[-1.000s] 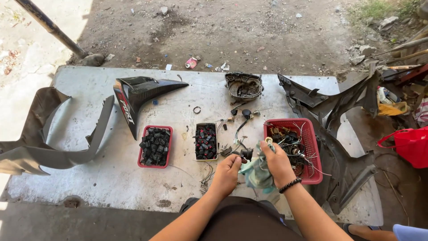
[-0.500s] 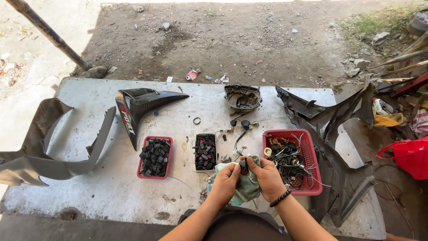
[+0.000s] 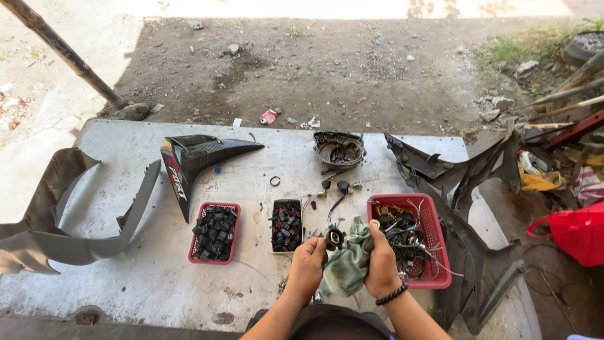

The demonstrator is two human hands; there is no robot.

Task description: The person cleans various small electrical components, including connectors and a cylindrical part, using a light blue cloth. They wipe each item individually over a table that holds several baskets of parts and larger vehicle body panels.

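Left hand (image 3: 308, 264), right hand (image 3: 382, 267) grip rag (image 3: 347, 261), round part (image 3: 334, 237).

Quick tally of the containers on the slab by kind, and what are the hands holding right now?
Red mesh baskets: 2, a small one with black parts and a large one with wiring
Black tray: 1, with small black and red parts
Total: 3 containers
Held: left hand on a small round black part; right hand on a greenish rag
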